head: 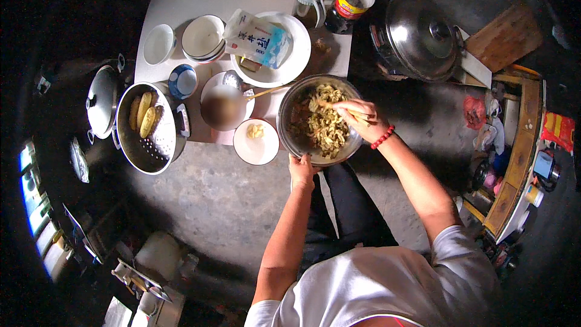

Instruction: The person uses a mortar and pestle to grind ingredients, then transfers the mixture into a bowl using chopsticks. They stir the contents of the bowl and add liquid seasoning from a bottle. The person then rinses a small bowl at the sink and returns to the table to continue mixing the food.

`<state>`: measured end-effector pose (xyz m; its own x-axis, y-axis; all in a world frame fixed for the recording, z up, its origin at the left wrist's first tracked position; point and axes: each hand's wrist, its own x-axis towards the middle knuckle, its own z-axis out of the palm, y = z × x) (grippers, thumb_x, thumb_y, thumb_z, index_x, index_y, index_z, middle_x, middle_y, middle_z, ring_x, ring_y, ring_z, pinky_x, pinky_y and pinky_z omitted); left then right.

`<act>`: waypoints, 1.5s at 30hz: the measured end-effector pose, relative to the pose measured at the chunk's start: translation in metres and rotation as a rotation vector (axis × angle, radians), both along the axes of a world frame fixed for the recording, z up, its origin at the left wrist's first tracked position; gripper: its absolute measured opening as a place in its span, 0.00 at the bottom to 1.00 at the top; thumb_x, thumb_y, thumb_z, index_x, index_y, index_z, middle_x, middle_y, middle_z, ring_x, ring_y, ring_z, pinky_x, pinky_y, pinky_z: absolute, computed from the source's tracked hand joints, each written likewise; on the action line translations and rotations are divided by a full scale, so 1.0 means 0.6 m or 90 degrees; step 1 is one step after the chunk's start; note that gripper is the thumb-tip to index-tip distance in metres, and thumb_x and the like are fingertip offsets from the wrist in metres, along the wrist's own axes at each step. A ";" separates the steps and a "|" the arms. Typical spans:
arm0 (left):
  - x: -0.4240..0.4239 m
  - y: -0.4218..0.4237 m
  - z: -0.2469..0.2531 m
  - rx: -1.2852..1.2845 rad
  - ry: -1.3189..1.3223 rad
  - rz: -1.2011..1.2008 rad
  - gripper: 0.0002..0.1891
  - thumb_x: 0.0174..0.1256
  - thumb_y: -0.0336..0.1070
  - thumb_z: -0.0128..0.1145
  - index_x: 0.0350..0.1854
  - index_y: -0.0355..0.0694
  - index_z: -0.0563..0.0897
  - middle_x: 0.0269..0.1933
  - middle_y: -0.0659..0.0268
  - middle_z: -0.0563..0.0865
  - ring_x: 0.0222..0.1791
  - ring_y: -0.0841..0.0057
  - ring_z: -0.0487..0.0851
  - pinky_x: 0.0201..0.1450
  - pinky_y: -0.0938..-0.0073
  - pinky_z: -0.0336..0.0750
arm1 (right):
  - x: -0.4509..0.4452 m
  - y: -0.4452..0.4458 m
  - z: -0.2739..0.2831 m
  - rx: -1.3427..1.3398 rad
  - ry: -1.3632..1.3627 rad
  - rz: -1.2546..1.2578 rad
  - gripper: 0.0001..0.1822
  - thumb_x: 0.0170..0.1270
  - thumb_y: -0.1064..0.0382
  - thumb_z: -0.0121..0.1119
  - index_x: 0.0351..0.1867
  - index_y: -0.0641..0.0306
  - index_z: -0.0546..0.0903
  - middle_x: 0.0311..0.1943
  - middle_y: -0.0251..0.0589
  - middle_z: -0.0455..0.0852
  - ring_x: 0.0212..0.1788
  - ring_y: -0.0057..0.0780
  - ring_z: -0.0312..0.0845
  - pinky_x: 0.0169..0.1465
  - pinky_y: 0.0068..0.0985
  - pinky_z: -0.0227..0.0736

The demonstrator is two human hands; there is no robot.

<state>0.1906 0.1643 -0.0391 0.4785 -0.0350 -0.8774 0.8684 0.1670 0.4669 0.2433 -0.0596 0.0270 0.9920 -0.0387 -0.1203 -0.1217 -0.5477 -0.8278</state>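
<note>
A metal bowl (290,134) at the table's front right corner holds chopped, greenish-brown food (327,127). My left hand (302,170) grips its near rim. Over the right side of the bowl, my right hand (361,118) is closed around wooden chopsticks (326,104), whose tips are in the food. A red bead bracelet is on my right wrist. Just left of the metal bowl stands a white bowl (247,152) with pale peeled cloves, apparently garlic (255,131). Behind it, a blurred bowl (222,111) has contents that I cannot tell.
A steamer pot (122,145) with corn cobs (146,116) stands at the left. Behind are stacked bowls (203,36), a white basin (302,54) with a printed bag (258,38), a lidded jug (310,0) and a red-capped bottle (352,4). A lidded wok (422,36) is at right.
</note>
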 end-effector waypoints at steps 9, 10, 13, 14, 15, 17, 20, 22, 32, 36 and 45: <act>0.011 0.013 -0.017 0.020 -0.017 -0.011 0.18 0.69 0.26 0.46 0.60 0.44 0.66 0.50 0.62 0.81 0.40 0.69 0.85 0.30 0.70 0.84 | -0.104 0.014 0.026 0.072 0.027 0.290 0.11 0.63 0.68 0.58 0.46 0.67 0.82 0.38 0.44 0.84 0.38 0.40 0.81 0.42 0.34 0.76; 0.011 0.015 -0.021 0.014 -0.009 -0.025 0.19 0.68 0.25 0.45 0.60 0.44 0.66 0.51 0.62 0.80 0.42 0.69 0.85 0.31 0.70 0.84 | -0.095 0.006 0.019 0.053 0.012 0.261 0.12 0.62 0.69 0.57 0.47 0.66 0.82 0.38 0.44 0.84 0.38 0.39 0.81 0.41 0.33 0.77; -0.001 0.021 -0.030 -0.004 -0.037 -0.015 0.19 0.68 0.25 0.44 0.61 0.44 0.65 0.52 0.62 0.80 0.43 0.69 0.85 0.31 0.70 0.84 | -0.074 0.003 0.030 -0.051 -0.101 0.139 0.15 0.60 0.73 0.57 0.49 0.62 0.82 0.39 0.43 0.84 0.37 0.36 0.83 0.40 0.27 0.78; -0.004 0.025 -0.034 -0.008 -0.039 -0.015 0.19 0.68 0.25 0.44 0.61 0.44 0.65 0.52 0.62 0.80 0.43 0.69 0.85 0.31 0.70 0.84 | -0.070 -0.001 0.021 -0.045 -0.114 0.070 0.15 0.61 0.73 0.57 0.49 0.62 0.82 0.39 0.43 0.84 0.38 0.36 0.83 0.41 0.27 0.78; 0.000 0.026 -0.035 -0.015 -0.043 -0.016 0.19 0.68 0.25 0.44 0.61 0.44 0.65 0.52 0.62 0.80 0.44 0.69 0.85 0.32 0.69 0.84 | -0.067 -0.007 0.016 -0.040 -0.128 0.001 0.15 0.61 0.74 0.56 0.49 0.62 0.82 0.40 0.44 0.85 0.39 0.35 0.83 0.41 0.26 0.78; 0.003 0.031 -0.034 -0.014 -0.032 -0.027 0.20 0.69 0.26 0.45 0.62 0.45 0.64 0.52 0.61 0.80 0.44 0.68 0.85 0.33 0.68 0.85 | -0.069 -0.013 0.012 -0.089 -0.070 -0.126 0.11 0.65 0.72 0.55 0.48 0.63 0.82 0.38 0.42 0.86 0.38 0.31 0.83 0.42 0.23 0.78; 0.009 0.021 -0.029 -0.012 -0.011 -0.046 0.20 0.69 0.26 0.45 0.62 0.46 0.64 0.53 0.61 0.80 0.45 0.66 0.85 0.35 0.67 0.86 | -0.094 0.024 -0.026 0.199 0.067 -0.348 0.11 0.71 0.68 0.51 0.48 0.66 0.82 0.39 0.36 0.88 0.36 0.19 0.80 0.39 0.19 0.76; 0.006 0.021 -0.033 -0.016 -0.010 -0.028 0.21 0.69 0.25 0.44 0.62 0.46 0.63 0.53 0.59 0.79 0.44 0.65 0.85 0.35 0.66 0.86 | -0.105 0.065 -0.010 0.312 0.157 -0.321 0.11 0.70 0.69 0.51 0.49 0.66 0.82 0.39 0.37 0.88 0.36 0.21 0.80 0.38 0.19 0.75; 0.004 0.025 -0.027 -0.012 -0.005 -0.022 0.22 0.68 0.25 0.45 0.63 0.45 0.64 0.56 0.60 0.77 0.51 0.65 0.82 0.40 0.64 0.84 | -0.075 0.058 0.012 -0.004 -0.089 0.026 0.11 0.64 0.70 0.59 0.48 0.65 0.82 0.38 0.46 0.84 0.40 0.37 0.83 0.43 0.28 0.79; 0.008 0.029 -0.026 0.024 -0.003 -0.071 0.21 0.68 0.27 0.47 0.62 0.45 0.64 0.54 0.62 0.78 0.46 0.70 0.83 0.35 0.70 0.83 | 0.005 0.003 0.018 -0.030 -0.182 0.075 0.11 0.62 0.67 0.62 0.46 0.63 0.83 0.38 0.45 0.86 0.39 0.39 0.84 0.43 0.30 0.80; 0.024 0.039 -0.034 0.042 -0.025 -0.085 0.16 0.66 0.27 0.48 0.55 0.41 0.67 0.47 0.61 0.81 0.38 0.70 0.85 0.28 0.74 0.83 | -0.053 -0.002 0.050 0.051 0.073 0.314 0.10 0.66 0.62 0.58 0.40 0.67 0.84 0.32 0.45 0.84 0.36 0.39 0.81 0.39 0.34 0.75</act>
